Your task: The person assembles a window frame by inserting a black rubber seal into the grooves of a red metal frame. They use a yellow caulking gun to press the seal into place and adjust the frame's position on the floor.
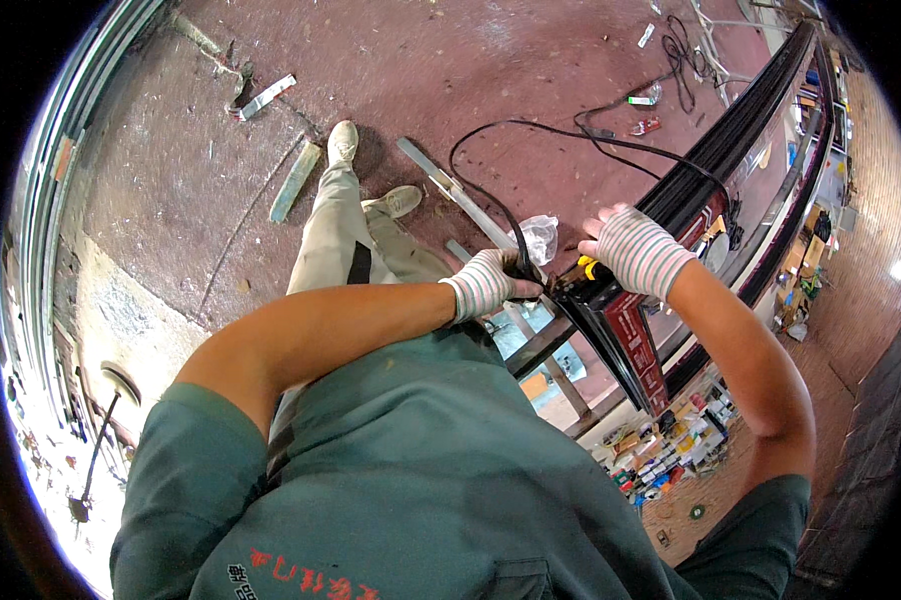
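Note:
My left hand [491, 284], in a striped glove with bare fingertips, is closed on a black flexible strip [512, 228] beside the near end of a dark frame. The strip loops away over the floor and back across the frame. In a matching glove, my right hand [639, 250] rests over the near part of the black frame profiles [716, 128]; its fingers look stretched and slightly apart. Just under them shows a yellow piece [591, 268], partly covered; whether the hand touches it I cannot tell. A dark red printed panel [634, 335] faces the near side.
A crumpled clear plastic bag [541, 240] sits beyond my left hand. Metal bars [481, 212] stand near my shoes [344, 143]. More black strip [679, 60] coils on the red floor. Assorted small goods [671, 445] lie beyond the frame, and long profiles [46, 230] line the left.

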The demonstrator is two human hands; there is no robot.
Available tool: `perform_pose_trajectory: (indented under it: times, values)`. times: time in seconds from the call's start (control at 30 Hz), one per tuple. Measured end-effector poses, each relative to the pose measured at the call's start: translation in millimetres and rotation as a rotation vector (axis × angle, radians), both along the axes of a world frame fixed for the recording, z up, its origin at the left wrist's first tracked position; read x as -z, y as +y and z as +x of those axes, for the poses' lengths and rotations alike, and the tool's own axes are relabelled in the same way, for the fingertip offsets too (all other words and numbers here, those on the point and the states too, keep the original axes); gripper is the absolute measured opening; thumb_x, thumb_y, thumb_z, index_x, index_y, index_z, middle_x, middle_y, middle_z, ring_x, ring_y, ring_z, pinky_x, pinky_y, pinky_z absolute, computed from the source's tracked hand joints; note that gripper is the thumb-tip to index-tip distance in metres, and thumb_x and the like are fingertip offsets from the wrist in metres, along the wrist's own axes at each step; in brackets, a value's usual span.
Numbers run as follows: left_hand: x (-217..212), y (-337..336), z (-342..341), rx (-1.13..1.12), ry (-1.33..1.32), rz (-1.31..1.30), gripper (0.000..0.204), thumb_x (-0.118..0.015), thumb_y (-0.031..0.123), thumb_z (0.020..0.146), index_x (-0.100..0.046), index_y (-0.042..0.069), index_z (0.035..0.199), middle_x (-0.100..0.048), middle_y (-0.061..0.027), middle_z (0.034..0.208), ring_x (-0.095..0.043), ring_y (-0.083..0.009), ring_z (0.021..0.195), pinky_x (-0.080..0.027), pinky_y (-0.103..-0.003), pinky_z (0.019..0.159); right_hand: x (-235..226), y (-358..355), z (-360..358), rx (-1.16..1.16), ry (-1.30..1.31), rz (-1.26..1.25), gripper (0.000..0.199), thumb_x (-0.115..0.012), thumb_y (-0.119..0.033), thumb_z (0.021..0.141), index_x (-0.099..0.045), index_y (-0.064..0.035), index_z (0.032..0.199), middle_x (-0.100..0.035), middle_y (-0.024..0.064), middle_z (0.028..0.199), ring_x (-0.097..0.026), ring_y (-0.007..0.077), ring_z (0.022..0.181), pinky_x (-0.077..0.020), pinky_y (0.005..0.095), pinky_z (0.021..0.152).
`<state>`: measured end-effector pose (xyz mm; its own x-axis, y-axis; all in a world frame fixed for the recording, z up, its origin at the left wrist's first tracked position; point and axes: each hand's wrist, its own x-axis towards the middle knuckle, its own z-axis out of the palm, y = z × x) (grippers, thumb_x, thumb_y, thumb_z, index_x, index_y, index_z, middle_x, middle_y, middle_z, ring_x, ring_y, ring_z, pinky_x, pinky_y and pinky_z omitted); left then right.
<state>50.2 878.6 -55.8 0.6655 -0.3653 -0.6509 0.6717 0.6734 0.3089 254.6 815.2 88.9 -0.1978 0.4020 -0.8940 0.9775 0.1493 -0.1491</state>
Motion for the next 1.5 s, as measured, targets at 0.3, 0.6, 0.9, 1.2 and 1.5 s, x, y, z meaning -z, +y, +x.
perform_pose_trajectory:
  times: [0.3,0.6,0.9,1.2,1.5]
  values:
    - [-8,2,-2,-0.05,-0.031,0.033,0.028,-0.078,0.004,0.079,-0.064,0.003,0.103,-0.069,-0.0053,0.092,-0.066,-0.0147,0.078,-0.058,-0.03,0.065,6,-5,-3,-0.019,0.008,0.01,0.035,-0.068,-0.011,0.078,-0.062,-0.0125,0.112,-0.058,0.0091,0.114,-0.056,0.0261,0.109,-0.0447,0.038,0.094]
    - [-9,5,-2,-0.016,-0.025,0.055,0.029,-0.08,0.006,0.078,-0.064,0.003,0.102,-0.069,-0.0045,0.09,-0.065,-0.0125,0.075,-0.056,-0.028,0.063,1,17,-4,0.084,0.041,-0.12,0.039,-0.074,-0.011,0.067,-0.064,-0.0056,0.103,-0.061,0.0129,0.105,-0.058,0.0287,0.104,-0.0452,0.0375,0.092]
    - [-9,7,1,-0.012,0.02,0.003,0.03,-0.079,0.004,0.078,-0.063,0.003,0.103,-0.069,-0.0051,0.091,-0.065,-0.0145,0.078,-0.057,-0.029,0.066,1,30,-3,0.043,-0.024,-0.264,0.024,-0.065,-0.014,0.083,-0.064,-0.0061,0.106,-0.067,0.0164,0.102,-0.064,0.0325,0.103,-0.0484,0.0419,0.092]
    - [6,8,4,0.116,-0.039,0.124,0.04,-0.08,0.01,0.079,-0.062,0.0,0.113,-0.068,-0.007,0.098,-0.065,-0.0159,0.083,-0.055,-0.03,0.07,-66,-3,28,0.526,-0.13,0.328,0.026,-0.072,-0.025,0.08,-0.064,-0.0042,0.094,-0.064,0.0127,0.091,-0.064,0.0291,0.09,-0.0509,0.0409,0.081]
    - [1,34,16,0.516,-0.289,0.433,0.07,-0.079,0.021,0.079,-0.047,-0.001,0.137,-0.068,-0.0107,0.106,-0.064,-0.0141,0.082,-0.054,-0.027,0.07,-95,-129,-137,2.302,0.924,0.714,0.055,-0.078,-0.03,0.07,-0.063,-0.0043,0.116,-0.061,-0.0014,0.095,-0.054,0.0093,0.084,-0.0426,0.0235,0.074]
